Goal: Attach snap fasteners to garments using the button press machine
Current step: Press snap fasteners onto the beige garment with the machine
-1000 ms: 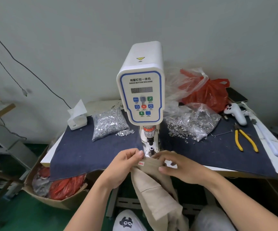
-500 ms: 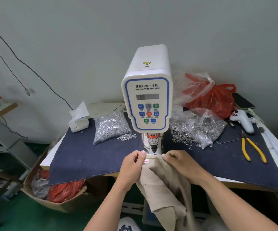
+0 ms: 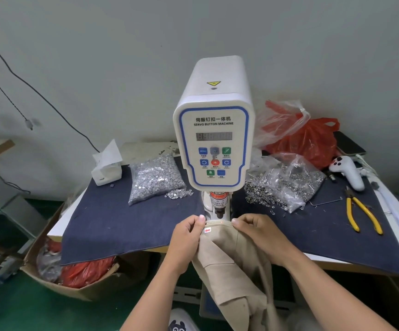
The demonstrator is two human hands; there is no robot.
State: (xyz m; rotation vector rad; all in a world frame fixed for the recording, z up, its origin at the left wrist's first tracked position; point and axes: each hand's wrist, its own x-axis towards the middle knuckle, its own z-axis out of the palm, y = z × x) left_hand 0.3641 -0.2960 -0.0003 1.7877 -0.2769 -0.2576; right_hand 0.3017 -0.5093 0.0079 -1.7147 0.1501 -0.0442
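A white servo button press machine (image 3: 214, 130) stands in the middle of the table. Its punch head (image 3: 219, 206) hangs just above the top edge of a beige garment (image 3: 227, 256). My left hand (image 3: 186, 237) pinches that edge on the left, beside a small red-and-white tag (image 3: 207, 230). My right hand (image 3: 260, 232) grips the edge on the right. The fabric is stretched flat between both hands under the punch, and the rest of the garment hangs down off the table front.
A navy cloth (image 3: 112, 225) covers the table. A bag of silver snap parts (image 3: 155, 179) lies left of the machine, another bag of snaps (image 3: 286, 185) right. Yellow pliers (image 3: 363, 216), a white handheld tool (image 3: 347, 172), a tissue box (image 3: 106, 167) and a red plastic bag (image 3: 310, 144) sit around.
Both hands have moved the garment edge forward and up under the punch and drawn it taut; the view has shifted closer to the machine.
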